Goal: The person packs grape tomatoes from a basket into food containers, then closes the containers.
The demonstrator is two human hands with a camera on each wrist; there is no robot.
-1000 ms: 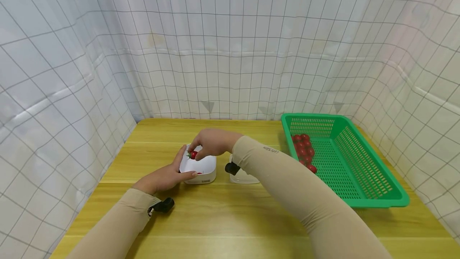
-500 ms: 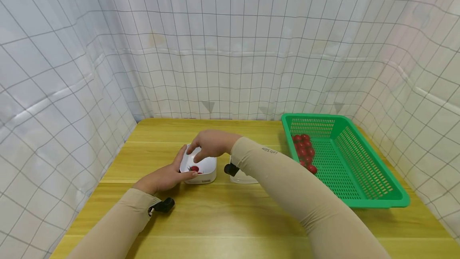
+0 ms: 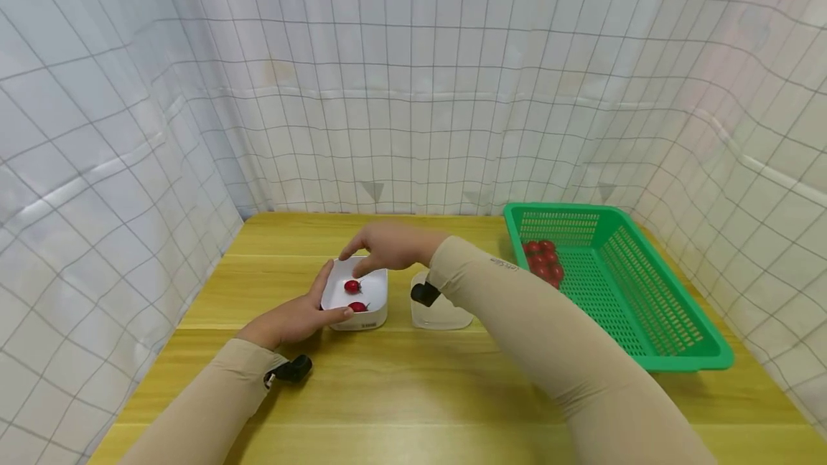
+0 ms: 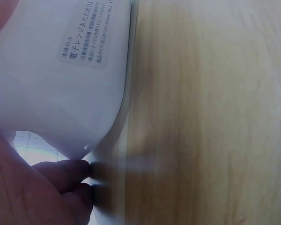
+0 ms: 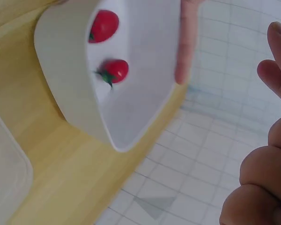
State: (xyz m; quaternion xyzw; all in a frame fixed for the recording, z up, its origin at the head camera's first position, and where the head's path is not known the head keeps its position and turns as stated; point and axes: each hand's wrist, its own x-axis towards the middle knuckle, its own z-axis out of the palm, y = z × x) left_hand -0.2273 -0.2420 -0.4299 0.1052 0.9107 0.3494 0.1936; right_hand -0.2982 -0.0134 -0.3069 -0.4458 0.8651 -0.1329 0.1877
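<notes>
In the head view my left hand (image 3: pixel 293 316) holds a white plastic food container (image 3: pixel 377 316), thumb along the near rim and fingers along the left side. Printed text shows on the container's wall (image 4: pixel 47 89) in the left wrist view. Two red cherry tomatoes lie inside: one tomato (image 3: pixel 352 286) near the middle and another tomato (image 3: pixel 357 306) by the near wall. Green stems show on both tomatoes (image 5: pixel 116 70) in the right wrist view. Above the container's far right rim, my right hand (image 3: pixel 397 244) has nothing in its parted fingers.
To the right of the container, a translucent lid-like piece (image 3: pixel 442 316) lies on the wooden table (image 3: pixel 388 393), partly under the right wrist. A green plastic basket (image 3: pixel 678 363) stands farther right, with several red tomatoes (image 3: pixel 543 260) at its left side. A gridded white curtain (image 3: pixel 420 128) surrounds the table.
The right hand has let go of a cherry tomato, which dropped into the container and now lies there. That hand has then moved up and right; the left hand stays on the container.
</notes>
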